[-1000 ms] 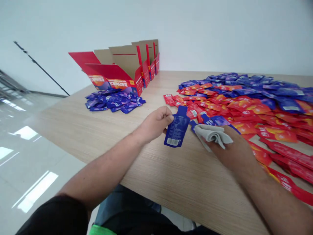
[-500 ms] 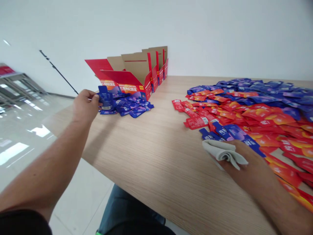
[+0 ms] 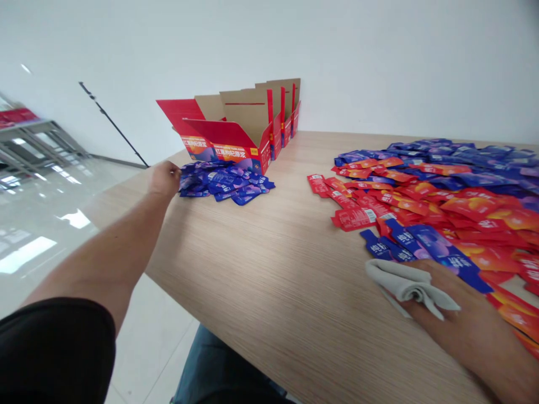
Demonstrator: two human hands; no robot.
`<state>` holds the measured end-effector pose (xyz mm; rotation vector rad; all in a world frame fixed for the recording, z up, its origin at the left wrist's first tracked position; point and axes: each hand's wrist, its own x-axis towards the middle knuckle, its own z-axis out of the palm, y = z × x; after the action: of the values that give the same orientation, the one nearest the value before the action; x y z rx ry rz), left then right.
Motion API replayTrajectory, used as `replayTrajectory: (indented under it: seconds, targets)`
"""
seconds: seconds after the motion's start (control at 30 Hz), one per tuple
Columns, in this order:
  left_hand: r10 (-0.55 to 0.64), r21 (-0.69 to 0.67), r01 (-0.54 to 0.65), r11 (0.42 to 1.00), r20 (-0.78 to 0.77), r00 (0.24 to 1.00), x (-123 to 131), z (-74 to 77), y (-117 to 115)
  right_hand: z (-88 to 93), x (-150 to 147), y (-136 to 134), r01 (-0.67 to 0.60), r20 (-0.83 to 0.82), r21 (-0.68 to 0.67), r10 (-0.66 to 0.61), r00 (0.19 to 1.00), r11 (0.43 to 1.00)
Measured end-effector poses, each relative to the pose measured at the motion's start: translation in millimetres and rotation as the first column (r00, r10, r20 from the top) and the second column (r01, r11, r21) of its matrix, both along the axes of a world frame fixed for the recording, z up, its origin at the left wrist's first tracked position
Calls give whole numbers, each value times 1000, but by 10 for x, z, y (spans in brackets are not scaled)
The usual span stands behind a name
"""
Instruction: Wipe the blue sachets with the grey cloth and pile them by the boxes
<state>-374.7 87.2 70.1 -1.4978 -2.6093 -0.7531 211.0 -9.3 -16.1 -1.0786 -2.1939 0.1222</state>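
My left hand (image 3: 165, 175) is at the left edge of a pile of blue sachets (image 3: 227, 182), its fingers curled together. Whether a sachet is still between the fingertips I cannot make out, as they meet the blue pile. My right hand (image 3: 461, 303) is closed on a folded light grey cloth (image 3: 408, 283), low over the right side of the table. Just beyond it lie several blue sachets (image 3: 438, 247) with white lettering, on and beside red-orange sachets (image 3: 404, 205).
Open red cardboard boxes (image 3: 229, 134) stand in a row behind the left pile, flaps raised. More blue sachets (image 3: 458, 157) are heaped at the back right of the wooden table (image 3: 269, 252). A thin black pole (image 3: 113, 123) leans beyond the table's left end.
My left hand has lowered the blue sachet it held upright onto the pile's left side. My right hand, with the cloth, appears further right and lower; the whole view has shifted slightly.
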Motion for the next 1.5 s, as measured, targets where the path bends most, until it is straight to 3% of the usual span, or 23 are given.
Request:
replayTrajectory:
  seconds: [0.2, 0.33, 0.47, 0.6, 0.7, 0.8, 0.87, 0.93, 1.0, 1.1, 1.23, 1.33, 1.5]
  targets:
    - [15, 5, -16, 1000, 95, 995, -75, -210, -75, -62, 47, 9, -2, 4, 11, 2, 1000, 1000]
    - [69, 90, -81, 993, 129, 989, -21, -172, -208, -85, 37, 12, -19, -8, -30, 19, 1000, 999]
    - [81, 225, -117, 967, 164, 983, 230, -133, -311, -61, -6, 10, 10, -36, -29, -11, 999, 1000]
    - [-90, 306, 0, 952, 279, 956, 788, -188, -355, 7, -25, 16, 104, -86, -58, -109, 990, 993]
    - [-365, 280, 268, 922, 397, 842, 1380, -242, -434, 70, -4, 53, 295, -200, -80, -306, 931, 952]
    - [-578, 123, 567, 814, 257, 774, 2026, -266, -556, 143, 37, 107, 419, -327, -133, -439, 837, 898]
    - [-682, 37, 692, 721, 214, 699, 2449, -277, -614, 191, 68, 142, 445, -394, -160, -470, 790, 881]
    - [-749, -27, 771, 636, 219, 625, 2844, -299, -626, 226, 96, 171, 450, -440, -167, -474, 762, 877]
    - [-775, -98, 798, 595, 195, 602, 3196, -336, -593, 243, 116, 194, 440, -477, -167, -463, 747, 882]
    - [-745, -146, 776, 614, 216, 631, 3621, -413, -487, 224, 122, 227, 403, -525, -188, -438, 730, 896]
    - [-649, -107, 734, 670, 395, 650, 3961, -519, -323, 102, 107, 310, 358, -566, -335, -489, 663, 872]
    - [-555, -112, 728, 676, 572, 604, 4071, -570, -218, -35, 113, 410, 302, -584, -445, -529, 615, 843]
    - [-344, -85, 672, 736, 808, 479, 4168, -575, -100, -173, 137, 545, 321, -579, -529, -611, 540, 786]
